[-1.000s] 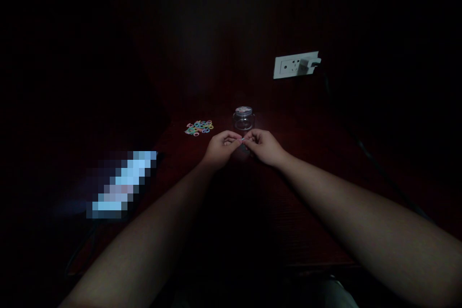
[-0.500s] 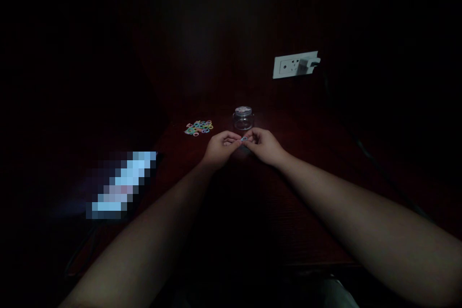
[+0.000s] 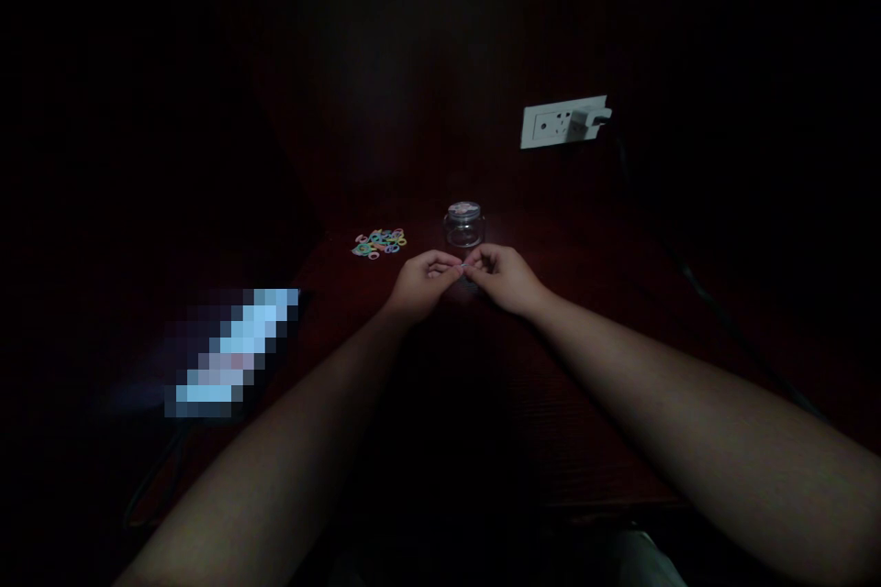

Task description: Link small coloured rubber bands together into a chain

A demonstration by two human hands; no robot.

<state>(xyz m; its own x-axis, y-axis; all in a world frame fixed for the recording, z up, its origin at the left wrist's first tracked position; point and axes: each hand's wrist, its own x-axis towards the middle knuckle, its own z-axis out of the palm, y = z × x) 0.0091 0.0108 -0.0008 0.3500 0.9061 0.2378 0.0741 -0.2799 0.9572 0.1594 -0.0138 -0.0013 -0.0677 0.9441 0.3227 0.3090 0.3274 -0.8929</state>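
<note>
Both hands meet fingertip to fingertip over the dark red table. My left hand point(image 3: 422, 283) pinches one side of a small light-blue hair tie point(image 3: 463, 267), and my right hand point(image 3: 507, 278) pinches the other. Only a sliver of the band shows; the fingers cover the rest. Just beyond the fingertips stands a small clear jar point(image 3: 464, 231) with a lid on it. To the left of the jar lies a loose pile of pastel hair ties point(image 3: 380, 244) in several colours.
A lit screen point(image 3: 238, 353), blurred out, is at the left, with a cable near it. On the back panel is a white wall socket point(image 3: 551, 125) with a plug point(image 3: 590, 119) in it. Another cable point(image 3: 743, 339) runs along the right. The surroundings are very dark.
The light-blue hair tie showed as an open loop between the fingertips; now it is mostly hidden there. The fingertips are slightly closer together. The jar and pile have not moved.
</note>
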